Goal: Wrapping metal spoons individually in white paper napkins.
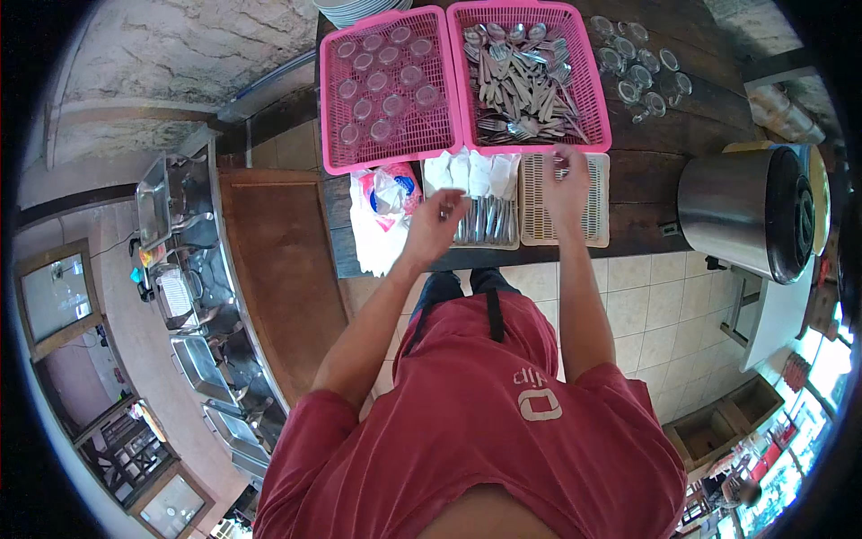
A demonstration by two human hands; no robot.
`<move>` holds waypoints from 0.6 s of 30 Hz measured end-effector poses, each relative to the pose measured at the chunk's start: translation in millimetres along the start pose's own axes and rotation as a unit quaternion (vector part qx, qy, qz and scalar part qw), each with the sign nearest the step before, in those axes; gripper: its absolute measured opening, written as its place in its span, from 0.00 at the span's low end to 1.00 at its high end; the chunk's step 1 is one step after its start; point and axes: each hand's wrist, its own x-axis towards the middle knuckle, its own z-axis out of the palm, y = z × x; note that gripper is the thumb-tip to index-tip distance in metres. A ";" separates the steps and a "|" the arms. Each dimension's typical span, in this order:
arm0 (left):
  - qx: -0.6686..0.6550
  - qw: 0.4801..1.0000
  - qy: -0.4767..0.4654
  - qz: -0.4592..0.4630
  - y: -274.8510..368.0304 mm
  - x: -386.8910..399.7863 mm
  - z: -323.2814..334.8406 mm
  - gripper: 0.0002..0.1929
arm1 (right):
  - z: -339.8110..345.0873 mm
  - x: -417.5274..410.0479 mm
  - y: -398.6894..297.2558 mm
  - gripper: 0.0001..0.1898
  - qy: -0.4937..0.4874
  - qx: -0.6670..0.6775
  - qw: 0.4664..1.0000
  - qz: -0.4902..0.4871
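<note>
My left hand [438, 222] hovers by the near tray [513, 244], its fingers curled; whether it holds anything is unclear. Rows of cutlery [486, 221] with white paper napkins [469, 173] around their far ends lie in that tray. Over a beige slotted plastic basket [598, 237] is my right hand [567, 176], fingers bent near the rim of a pink basket [605, 128]; its grip cannot be told. Loose spoons, forks and knives [522, 84] are heaped in the pink basket. An opened pack of paper napkins [397, 195] lies left of my left hand, on white napkins [377, 239].
A second pink basket [324, 101] with upturned glasses [377, 81] stands at the far left, near stacked plates [360, 10]. More glass vessels [641, 76] stand at the far right of the dark wooden table [646, 176]. A large steel container [731, 209] is at the right.
</note>
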 end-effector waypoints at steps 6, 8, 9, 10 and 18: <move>0.087 0.980 0.033 0.177 74.7 78.0 -0.4 0.18 | -18.7 63.4 -4.1 0.10 -0.020 0.036 0.999 -0.022; 0.138 0.963 0.040 0.228 75.1 103.0 7.6 0.18 | -6.0 73.8 5.9 0.11 -0.042 -0.019 0.998 -0.038; 0.173 0.955 0.027 0.240 77.1 114.6 19.3 0.18 | -0.7 76.9 19.6 0.13 -0.068 -0.083 0.993 -0.048; 0.209 0.945 0.017 0.252 77.6 124.8 29.6 0.18 | 6.3 79.7 30.1 0.16 -0.090 -0.113 0.988 -0.047; 0.363 0.900 -0.132 0.199 21.5 178.0 76.9 0.19 | 45.0 95.9 62.6 0.32 -0.225 -0.213 0.947 0.080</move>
